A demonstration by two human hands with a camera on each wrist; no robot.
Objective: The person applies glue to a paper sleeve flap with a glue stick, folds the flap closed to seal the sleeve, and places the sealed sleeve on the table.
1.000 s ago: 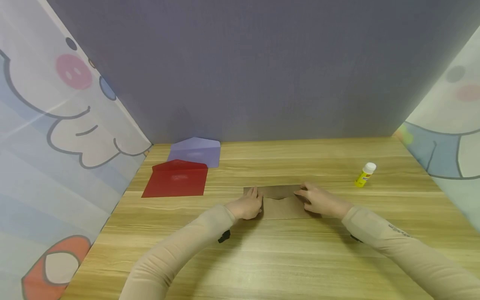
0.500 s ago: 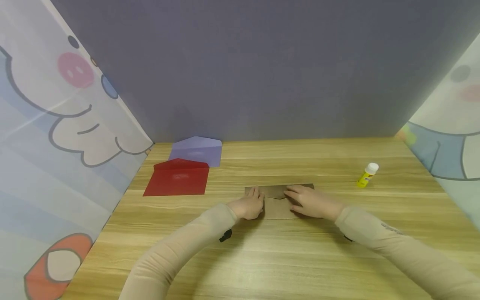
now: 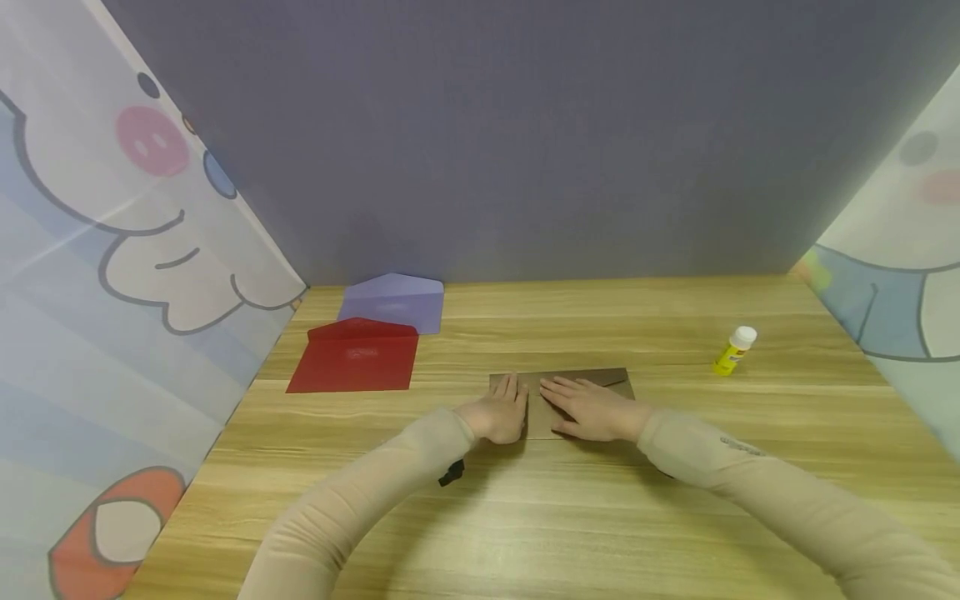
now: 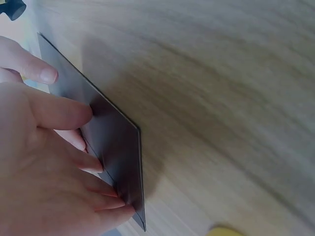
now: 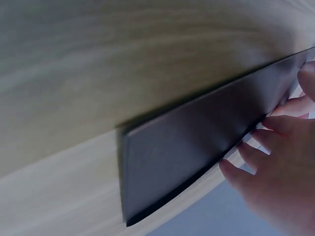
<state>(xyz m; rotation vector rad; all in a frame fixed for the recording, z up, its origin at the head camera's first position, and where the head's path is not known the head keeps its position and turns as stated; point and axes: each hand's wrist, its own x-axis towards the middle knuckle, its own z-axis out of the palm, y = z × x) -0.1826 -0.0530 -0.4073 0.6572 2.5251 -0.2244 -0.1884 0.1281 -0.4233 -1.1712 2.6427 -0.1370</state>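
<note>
A brown envelope (image 3: pixel 535 425) lies flat on the wooden table, its flap along the far side folded down toward the person. My left hand (image 3: pixel 500 412) rests on the envelope's left end, fingers straight and pointing away; in the left wrist view its thumb and fingertips (image 4: pixel 78 114) touch the brown paper. My right hand (image 3: pixel 592 410) lies spread on the envelope near its middle, fingers pointing left over the flap, close to the left hand. In the right wrist view the envelope's right end (image 5: pixel 167 162) shows uncovered, with the fingertips along the flap edge.
A red envelope (image 3: pixel 352 367) with its flap up lies to the left, overlapping a lavender envelope (image 3: pixel 397 308) behind it. At the right stands a yellow glue stick (image 3: pixel 733 352) with a white cap. A grey panel (image 3: pixel 525 150) rises at the table's back edge.
My right hand has slid left along the envelope from its right end toward the middle, pressing the flap down. The left hand has stayed on the left end.
</note>
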